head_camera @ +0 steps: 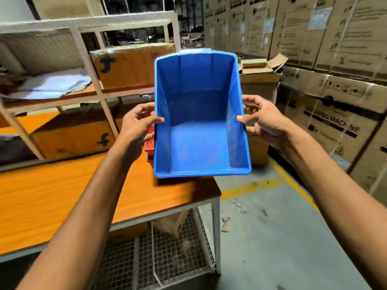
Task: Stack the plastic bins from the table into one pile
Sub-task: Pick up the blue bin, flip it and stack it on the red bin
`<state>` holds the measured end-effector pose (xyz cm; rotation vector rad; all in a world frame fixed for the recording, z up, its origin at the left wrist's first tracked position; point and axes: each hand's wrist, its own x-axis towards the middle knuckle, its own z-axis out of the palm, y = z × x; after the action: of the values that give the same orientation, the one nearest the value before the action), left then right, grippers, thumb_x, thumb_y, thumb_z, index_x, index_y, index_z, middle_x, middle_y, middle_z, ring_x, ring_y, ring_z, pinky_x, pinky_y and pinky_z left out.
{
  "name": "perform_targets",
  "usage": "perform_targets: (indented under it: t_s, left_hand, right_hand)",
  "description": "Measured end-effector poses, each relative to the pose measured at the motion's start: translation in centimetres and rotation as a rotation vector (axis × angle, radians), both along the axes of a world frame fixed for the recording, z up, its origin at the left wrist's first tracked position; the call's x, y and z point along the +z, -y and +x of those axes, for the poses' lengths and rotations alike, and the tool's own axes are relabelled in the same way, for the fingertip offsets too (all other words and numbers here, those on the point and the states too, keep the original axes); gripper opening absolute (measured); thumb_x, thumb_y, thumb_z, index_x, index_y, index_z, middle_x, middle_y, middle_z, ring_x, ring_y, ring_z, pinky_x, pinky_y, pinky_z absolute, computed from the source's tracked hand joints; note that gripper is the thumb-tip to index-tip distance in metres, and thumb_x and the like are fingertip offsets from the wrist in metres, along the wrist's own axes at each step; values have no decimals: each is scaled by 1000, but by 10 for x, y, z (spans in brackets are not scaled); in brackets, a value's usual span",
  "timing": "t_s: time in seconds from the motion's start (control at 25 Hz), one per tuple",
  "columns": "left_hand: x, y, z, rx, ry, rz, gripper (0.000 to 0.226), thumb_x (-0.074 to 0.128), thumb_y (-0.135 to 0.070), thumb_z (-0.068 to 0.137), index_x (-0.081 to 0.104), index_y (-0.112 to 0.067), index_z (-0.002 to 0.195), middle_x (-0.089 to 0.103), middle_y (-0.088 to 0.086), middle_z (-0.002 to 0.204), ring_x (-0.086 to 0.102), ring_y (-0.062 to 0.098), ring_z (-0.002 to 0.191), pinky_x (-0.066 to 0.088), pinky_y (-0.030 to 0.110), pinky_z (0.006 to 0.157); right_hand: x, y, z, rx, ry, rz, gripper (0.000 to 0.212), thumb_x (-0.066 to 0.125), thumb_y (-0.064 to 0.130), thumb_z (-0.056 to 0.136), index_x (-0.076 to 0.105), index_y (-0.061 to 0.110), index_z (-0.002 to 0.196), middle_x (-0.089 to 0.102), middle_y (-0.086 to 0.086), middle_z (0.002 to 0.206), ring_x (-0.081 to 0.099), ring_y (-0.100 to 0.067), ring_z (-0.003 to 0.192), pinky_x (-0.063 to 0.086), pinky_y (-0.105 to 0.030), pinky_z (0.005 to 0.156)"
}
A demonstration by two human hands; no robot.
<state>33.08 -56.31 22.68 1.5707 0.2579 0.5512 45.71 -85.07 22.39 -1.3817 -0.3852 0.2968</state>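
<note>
At the frame's centre, above the orange wooden table's (62, 195) corner, my left hand (136, 124) and right hand (261, 120) clamp the empty blue plastic bin's (199, 126) long sides equally, its length running away from me, red bin (149, 147) just lower left.

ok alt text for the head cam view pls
Two bare hands, left hand and right hand, hold an empty blue plastic bin by its side rims, tilted open toward the camera, above the corner of an orange wooden table. A red bin peeks out behind it; cardboard boxes line the warehouse wall.
</note>
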Motion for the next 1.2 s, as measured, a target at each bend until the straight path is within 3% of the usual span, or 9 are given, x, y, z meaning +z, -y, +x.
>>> perform_targets:
  t_s: [0.2, 0.48, 0.6, 0.72, 0.84, 1.0, 1.04, 1.12, 1.2]
  left_hand:
    - [12, -57, 36, 73, 2, -57, 43, 73, -2, 79, 73, -21, 117, 76, 1, 115, 67, 13, 97, 55, 35, 84]
    - [25, -126, 104, 158, 43, -139, 37, 68, -3, 82, 74, -14, 116, 75, 4, 109, 68, 17, 99, 55, 28, 71]
    - [25, -149, 130, 167, -18, -196, 40, 70, -9, 76, 74, -11, 116, 75, 8, 112, 70, 25, 105, 61, 37, 81]
    - [17, -164, 151, 167, -134, -305, 45, 69, -13, 74, 70, -11, 119, 71, 13, 122, 68, 31, 113, 60, 44, 84]
    - [4, -174, 168, 168, -209, -372, 39, 68, -13, 79, 66, -10, 117, 69, 12, 125, 67, 31, 112, 60, 40, 71]
    - [-10, -184, 186, 162, -311, -352, 29, 63, -10, 89, 64, -13, 118, 68, 8, 114, 69, 23, 94, 57, 39, 66]
    - [-13, -187, 190, 165, -319, -356, 29, 62, -9, 91, 63, -13, 120, 65, 6, 109, 67, 21, 88, 57, 37, 64]
    - [-20, -188, 193, 180, -331, -367, 29, 62, -9, 92, 62, -14, 121, 61, 4, 104, 65, 19, 83, 57, 34, 58]
    - [-27, -189, 197, 208, -353, -368, 24, 63, -10, 94, 61, -13, 117, 57, 3, 101, 64, 18, 81, 57, 33, 59]
  right_hand:
    - [23, -65, 50, 67, -17, 44, 57, 54, -21, 86, 61, 16, 130, 61, -4, 108, 59, -18, 113, 54, -40, 97]
    - [42, -144, 98, 128, -75, 57, 51, 49, -11, 89, 66, 13, 131, 70, -8, 121, 66, -22, 108, 60, -26, 63]
    - [36, -174, 122, 109, -125, 71, 48, 48, -8, 86, 68, 9, 125, 69, -8, 118, 64, -21, 109, 62, -26, 59]
    - [26, -198, 149, 140, -163, 100, 42, 46, -8, 86, 69, 10, 116, 72, -7, 110, 69, -20, 99, 64, -28, 70]
    - [12, -215, 182, 157, -215, 23, 48, 49, -5, 84, 66, 7, 127, 70, -10, 113, 68, -22, 87, 59, -25, 54]
    - [-3, -228, 216, 205, -238, -60, 42, 54, -1, 83, 66, 9, 122, 63, -11, 109, 43, -12, 56, 38, -13, 39]
    - [-7, -231, 221, 215, -255, -50, 44, 54, -2, 84, 65, 8, 125, 65, -12, 111, 53, -12, 59, 44, -13, 44]
    - [-14, -238, 228, 203, -303, -36, 52, 56, -5, 82, 65, 7, 132, 69, -11, 122, 74, -18, 94, 61, -22, 76]
    - [-22, -244, 236, 172, -351, -57, 58, 59, -6, 77, 65, 7, 133, 66, -11, 135, 68, -23, 119, 62, -32, 87]
